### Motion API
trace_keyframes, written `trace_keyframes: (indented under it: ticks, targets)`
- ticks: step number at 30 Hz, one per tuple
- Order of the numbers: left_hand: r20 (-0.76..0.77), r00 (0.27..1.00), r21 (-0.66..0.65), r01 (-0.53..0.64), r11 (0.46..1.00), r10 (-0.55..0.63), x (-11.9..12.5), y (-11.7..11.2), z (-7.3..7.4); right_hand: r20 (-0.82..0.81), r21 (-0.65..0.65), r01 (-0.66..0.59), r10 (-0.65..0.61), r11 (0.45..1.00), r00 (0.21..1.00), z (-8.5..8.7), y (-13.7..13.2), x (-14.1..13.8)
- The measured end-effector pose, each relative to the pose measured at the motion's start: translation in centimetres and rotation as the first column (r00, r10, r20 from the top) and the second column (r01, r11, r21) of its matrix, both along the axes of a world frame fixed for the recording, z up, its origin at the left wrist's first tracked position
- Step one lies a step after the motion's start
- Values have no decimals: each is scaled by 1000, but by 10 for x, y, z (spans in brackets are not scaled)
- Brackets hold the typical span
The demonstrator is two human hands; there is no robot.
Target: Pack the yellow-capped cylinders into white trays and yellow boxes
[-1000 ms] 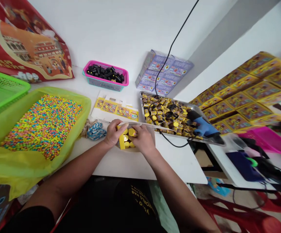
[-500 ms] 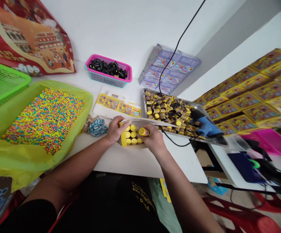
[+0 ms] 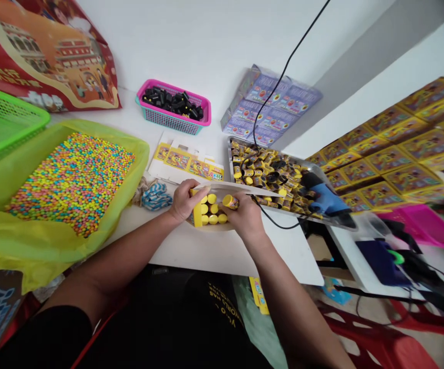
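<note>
My left hand [image 3: 183,200] is closed on the left side of a small yellow box [image 3: 197,214] that lies on the white table [image 3: 222,251]. Several yellow-capped tubes [image 3: 211,213] lie in rows inside the box. My right hand [image 3: 246,218] pinches one yellow-capped tube [image 3: 230,201] at the box's upper right. The box's open flap [image 3: 245,189] sticks out to the right above my right hand.
A metal tray [image 3: 232,163] of tubes holds a blue glue gun [image 3: 323,197] with a black cord. Flat yellow cartons [image 3: 185,163] lie behind the box. A bin of coloured candy [image 3: 71,177] is left. A pink basket [image 3: 173,108], purple packs [image 3: 271,110] and yellow boxes [image 3: 394,148] stand around.
My right hand has brought a tube to the box's upper right corner, and more tube caps show in the box. The view shifted slightly.
</note>
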State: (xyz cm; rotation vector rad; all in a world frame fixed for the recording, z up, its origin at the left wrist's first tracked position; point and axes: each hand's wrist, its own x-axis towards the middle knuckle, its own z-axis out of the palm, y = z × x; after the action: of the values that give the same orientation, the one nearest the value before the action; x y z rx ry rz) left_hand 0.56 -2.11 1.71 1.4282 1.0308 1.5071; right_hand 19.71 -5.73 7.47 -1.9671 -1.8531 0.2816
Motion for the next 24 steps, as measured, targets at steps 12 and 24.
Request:
trace_keyframes:
  ticks: [12, 24]
  targets:
    - [-30, 999, 18, 12, 1000, -11, 0, -1, 2, 4, -12, -11, 11, 1000, 1000, -6, -2, -6]
    - [-33, 999, -20, 22, 1000, -23, -2, -2, 4, -852, -149, -54, -101, 987, 514, 27, -29, 16]
